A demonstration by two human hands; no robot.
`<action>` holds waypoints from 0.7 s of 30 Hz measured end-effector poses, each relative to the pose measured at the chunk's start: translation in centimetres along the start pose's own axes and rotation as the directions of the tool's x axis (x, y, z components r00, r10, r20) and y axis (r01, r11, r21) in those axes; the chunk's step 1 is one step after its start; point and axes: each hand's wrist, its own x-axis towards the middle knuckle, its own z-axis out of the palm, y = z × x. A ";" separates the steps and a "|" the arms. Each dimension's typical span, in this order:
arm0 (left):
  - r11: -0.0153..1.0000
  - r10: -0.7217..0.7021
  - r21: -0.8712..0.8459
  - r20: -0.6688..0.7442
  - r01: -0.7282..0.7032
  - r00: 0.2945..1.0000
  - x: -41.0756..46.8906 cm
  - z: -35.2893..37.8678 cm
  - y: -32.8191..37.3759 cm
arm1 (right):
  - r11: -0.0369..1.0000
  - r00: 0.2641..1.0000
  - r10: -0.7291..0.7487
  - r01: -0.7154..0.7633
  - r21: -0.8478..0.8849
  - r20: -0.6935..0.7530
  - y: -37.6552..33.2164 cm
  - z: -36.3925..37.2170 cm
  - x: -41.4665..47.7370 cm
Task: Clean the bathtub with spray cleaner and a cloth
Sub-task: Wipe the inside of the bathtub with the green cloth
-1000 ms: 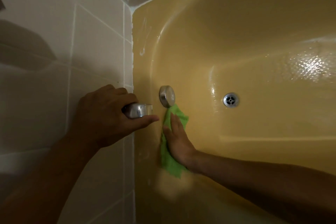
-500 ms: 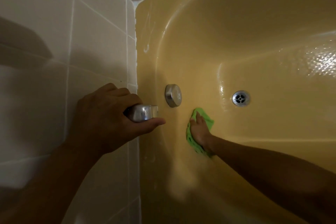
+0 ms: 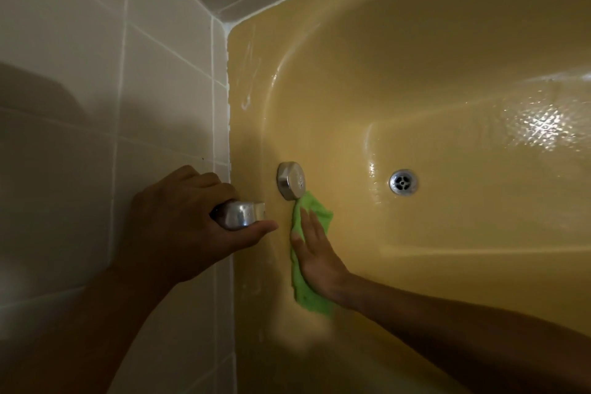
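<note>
Glossy yellow tub (image 3: 415, 57); right hand (image 3: 315, 253) flat on green cloth (image 3: 311, 297), left hand (image 3: 179, 227) gripping chrome fixture (image 3: 240, 214).

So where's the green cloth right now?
The green cloth is pressed flat under the right hand against the yellow tub wall, just below the round metal cap.

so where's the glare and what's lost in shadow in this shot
In the head view, glare blooms on the wet bathtub floor at right, with small glints by the drain; the left hand, both forearms and the tiled wall sit in deep shadow; wide-angle distortion bends the tub rim.
</note>
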 end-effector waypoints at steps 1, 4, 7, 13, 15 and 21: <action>1.000 -0.002 0.001 0.005 0.002 1.000 0.0 0.0 0.0 | 0.999 0.999 -0.009 0.010 -0.043 0.044 0.9 -0.2 -1.2; 1.000 -0.006 0.005 0.035 0.006 0.999 0.1 -0.2 0.0 | 0.992 0.989 0.041 -0.024 -0.123 0.143 3.4 -1.4 -3.0; 1.000 -0.006 0.010 0.036 0.005 0.999 0.1 -0.3 0.0 | 0.979 0.973 0.150 -0.122 -0.164 0.176 6.1 -2.2 -1.8; 1.000 0.011 0.018 0.026 -0.011 1.000 0.2 0.0 -0.4 | 0.947 0.953 0.298 -0.287 -0.146 0.060 11.4 -2.7 3.9; 1.000 0.002 0.017 0.047 -0.003 0.999 0.1 0.1 -0.5 | 0.930 0.940 0.342 -0.338 -0.147 0.008 12.4 -2.6 6.4; 0.960 -0.201 -0.163 0.157 0.226 0.967 0.9 -0.9 0.4 | 0.946 0.940 0.312 -0.321 -0.050 -0.140 9.8 -2.1 12.9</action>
